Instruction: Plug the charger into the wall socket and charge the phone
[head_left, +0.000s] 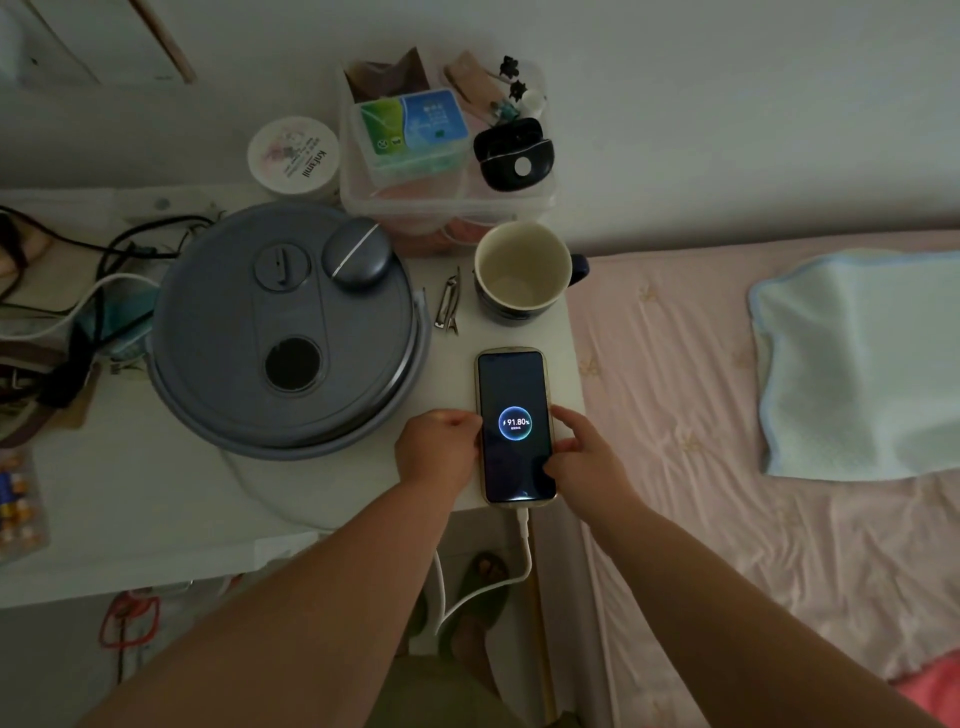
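Both hands' fingers pinch the slim glossy black glass phone between them, flat on the white desk, white rubbery cable trailing below.

Charging cable: far end dropped out of sight below tabletop; wall socket unseen. Phone screen: small text under percentage was illegible. Pillow: cropped at right edge.

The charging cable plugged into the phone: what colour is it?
White; the charging cable shows best in the head view.
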